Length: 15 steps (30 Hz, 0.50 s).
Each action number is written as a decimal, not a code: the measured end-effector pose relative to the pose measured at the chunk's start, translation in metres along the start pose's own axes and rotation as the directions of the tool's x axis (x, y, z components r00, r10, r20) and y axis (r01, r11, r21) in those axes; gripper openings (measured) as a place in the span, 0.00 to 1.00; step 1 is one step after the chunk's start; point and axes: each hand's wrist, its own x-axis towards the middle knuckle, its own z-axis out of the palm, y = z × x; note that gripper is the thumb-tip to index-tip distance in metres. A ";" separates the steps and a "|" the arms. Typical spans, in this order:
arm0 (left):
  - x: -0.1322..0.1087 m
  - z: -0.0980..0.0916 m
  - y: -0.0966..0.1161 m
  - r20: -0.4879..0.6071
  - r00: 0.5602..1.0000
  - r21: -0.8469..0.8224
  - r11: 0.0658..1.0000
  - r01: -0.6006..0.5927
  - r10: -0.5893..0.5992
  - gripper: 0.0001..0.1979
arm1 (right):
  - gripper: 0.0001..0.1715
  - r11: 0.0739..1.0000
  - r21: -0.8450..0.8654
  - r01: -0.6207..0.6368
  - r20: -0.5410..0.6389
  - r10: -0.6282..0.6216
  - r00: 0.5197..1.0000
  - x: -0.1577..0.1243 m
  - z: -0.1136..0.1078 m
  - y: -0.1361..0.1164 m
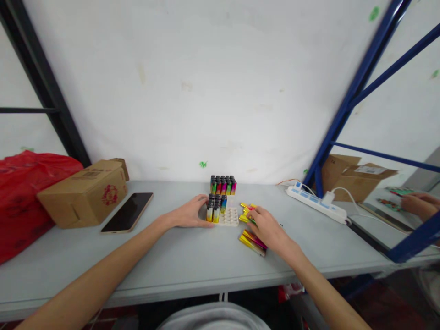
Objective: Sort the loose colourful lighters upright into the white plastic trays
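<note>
A white tray (229, 218) with round holes lies in the middle of the grey table. Several lighters (216, 212) with black tops and yellow or blue bodies stand upright in its left part; holes show at its right. My left hand (189, 213) curves round the tray's left end, thumb at the front corner and fingers at the back. To the right of the tray, my right hand (270, 228) has its fingers closed on a lighter (253, 221), mostly hidden by them. Loose yellow lighters (244, 214) lie by its fingertips. More lighters (252, 243), yellow and magenta, lie below that hand.
Behind the tray stands a block of upright coloured lighters (223, 185). A phone (129, 212), a cardboard box (87, 195) and a red bag (30, 197) are at left. A power strip (316, 203) lies at right near a blue rack post (338, 119). Another person's hands (421, 204) show beyond it.
</note>
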 end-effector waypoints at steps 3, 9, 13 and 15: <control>-0.001 -0.001 0.001 0.008 1.000 0.000 1.000 0.020 -0.020 0.48 | 0.13 0.970 0.219 0.103 -0.184 -0.063 0.981 0.007 -0.010 0.009; -0.002 -0.003 0.003 -0.009 1.000 0.019 1.000 0.012 -0.012 0.49 | 0.22 0.660 0.739 0.137 -0.316 0.160 0.935 0.069 -0.033 0.028; -0.001 -0.004 0.006 0.014 0.999 0.039 0.999 0.031 -0.031 0.48 | 0.29 0.278 0.944 0.179 -0.264 0.309 0.913 0.110 -0.026 0.020; -0.001 -0.005 0.007 0.017 0.999 0.034 0.999 0.031 -0.032 0.48 | 0.29 0.175 0.964 0.200 -0.248 0.325 0.913 0.117 -0.019 0.012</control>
